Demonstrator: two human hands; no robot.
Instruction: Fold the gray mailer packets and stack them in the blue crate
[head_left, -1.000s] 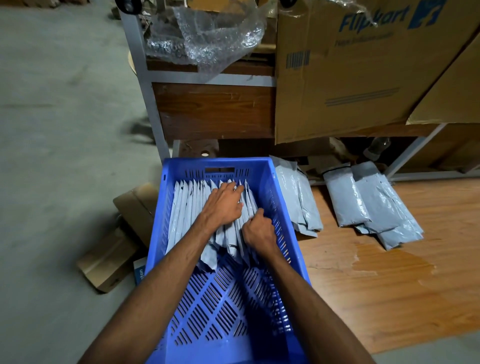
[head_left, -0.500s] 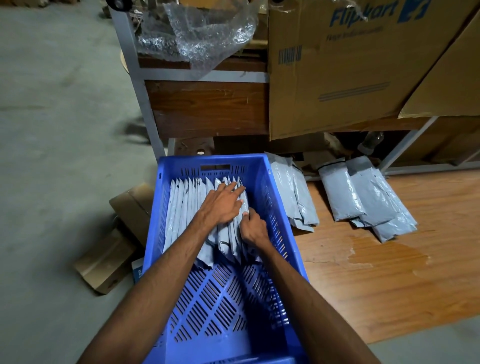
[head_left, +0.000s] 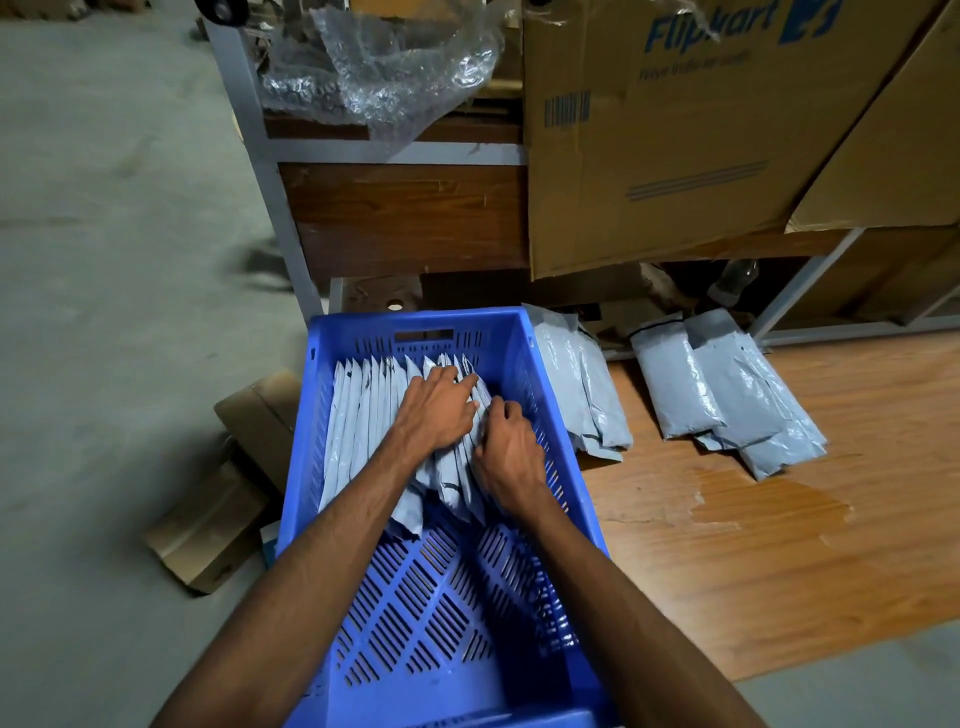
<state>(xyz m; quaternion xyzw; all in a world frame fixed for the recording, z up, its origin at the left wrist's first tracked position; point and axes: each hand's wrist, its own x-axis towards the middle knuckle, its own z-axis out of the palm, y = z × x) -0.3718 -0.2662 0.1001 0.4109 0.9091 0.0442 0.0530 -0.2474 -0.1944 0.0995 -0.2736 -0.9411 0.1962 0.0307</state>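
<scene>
Blue crate (head_left: 550, 457) is seen on the floor, near half bare, far half filled by a row of folded gray mailer packets (head_left: 358, 415) standing on edge, long axes running near-to-far, packed from the left wall rightward. Roughly a dozen edges are counted; the exact number cannot be told under the hands. Left hand (head_left: 436, 410) is laid flat on the row's right part, fingers straight and pressing the packets leftward. Right hand (head_left: 506, 452) is just right of it, fingers curled around the last packet (head_left: 457, 483) at the row's right end, between row and right crate wall. The coming seat of that packet is judged to turn on this gap: the packet lies directly under the right fingers, right hand nearer. Unfolded packets wait on the wooden floor right of the crate: one pile (head_left: 587, 395) just beside it with about two, another pile (head_left: 727, 395) farther right with about three. One Flipkart carton (head_left: 675, 130) is seen beyond.
</scene>
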